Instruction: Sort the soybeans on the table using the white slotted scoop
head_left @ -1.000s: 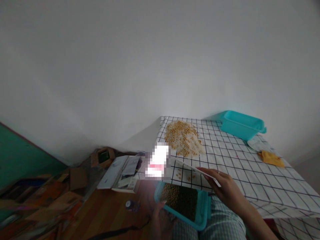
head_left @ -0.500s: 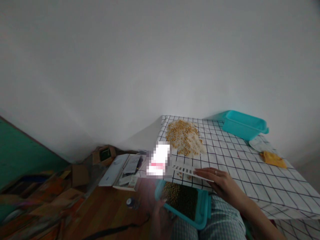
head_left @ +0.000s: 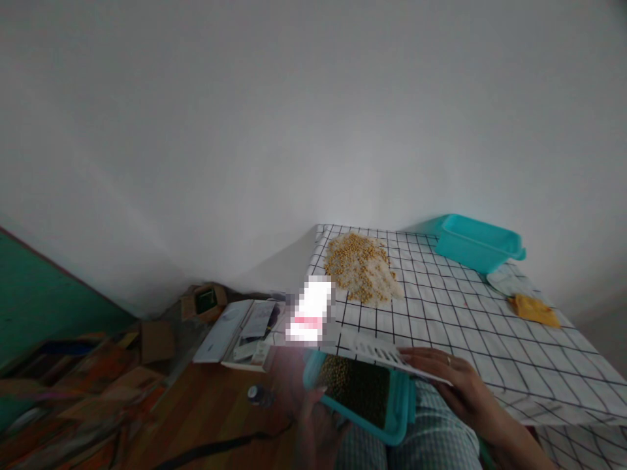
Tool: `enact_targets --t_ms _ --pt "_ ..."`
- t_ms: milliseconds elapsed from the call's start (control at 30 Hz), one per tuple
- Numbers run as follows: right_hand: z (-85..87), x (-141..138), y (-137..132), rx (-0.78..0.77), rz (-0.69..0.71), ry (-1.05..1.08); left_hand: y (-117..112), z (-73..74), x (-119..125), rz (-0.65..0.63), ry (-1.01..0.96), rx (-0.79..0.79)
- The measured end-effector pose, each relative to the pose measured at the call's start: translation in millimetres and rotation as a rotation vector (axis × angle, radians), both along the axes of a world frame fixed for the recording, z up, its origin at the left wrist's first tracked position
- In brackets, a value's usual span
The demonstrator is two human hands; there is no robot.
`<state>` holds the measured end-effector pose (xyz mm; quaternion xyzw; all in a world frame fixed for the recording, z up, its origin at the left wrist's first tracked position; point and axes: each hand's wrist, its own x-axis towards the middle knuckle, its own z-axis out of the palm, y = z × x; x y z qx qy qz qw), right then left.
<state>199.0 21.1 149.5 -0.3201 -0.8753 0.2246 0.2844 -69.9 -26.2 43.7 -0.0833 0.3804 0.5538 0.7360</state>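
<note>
Over my lap, a teal plastic tray point(head_left: 400, 408) holds yellowish beans point(head_left: 337, 373) on its left and small dark green beans point(head_left: 369, 395) beside them. My left hand point(head_left: 318, 414) is closed on the tray's near left side, its thumb at the rim. My right hand point(head_left: 453, 378) grips a thin white slotted sheet point(head_left: 375, 350) between thumb and fingers, above the tray and along the table's front edge. A loose heap of yellow beans and white rice-like grains point(head_left: 362, 271) lies on the table behind.
A white checked cloth covers the table point(head_left: 441, 313). At its back right stand a teal basin point(head_left: 480, 241), a clear bag point(head_left: 509, 282) and a yellow packet point(head_left: 536, 311). A blurred-out bright patch point(head_left: 311, 310) sits at the left edge. Boxes point(head_left: 247, 333) and a small bottle point(head_left: 259, 395) are on the floor.
My right hand has moved to the right and slightly down, carrying the white slotted sheet with it. My left hand and the tray have barely shifted.
</note>
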Motion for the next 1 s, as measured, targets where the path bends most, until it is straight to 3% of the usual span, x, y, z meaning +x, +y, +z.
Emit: enact_targets --t_ms 67,233,400,500,567,767,1000 --pt "0.6 0 0 0.004 -0.041 -0.026 0 4.8 1 0.022 0.03 -0.028" --pt "11.3 -4 0 -0.061 0.027 -0.035 1 10.4 2 -0.005 0.057 -0.046" --pt "13.1 5 21 -0.056 -0.308 0.056 2 8.8 2 0.001 0.029 -0.04" --pt "9.9 11 41 -0.055 -0.569 0.213 3 10.3 2 -0.011 0.054 -0.075" --pt "6.1 12 55 -0.053 -0.669 0.333 3 11.9 2 -0.026 0.068 -0.092" --pt "-14.9 10 82 -0.109 -0.775 0.542 4 10.8 2 -0.028 0.084 -0.077" --pt "-28.3 -3 82 -0.165 -0.794 0.551 2 4.8 1 -0.023 0.053 -0.065"
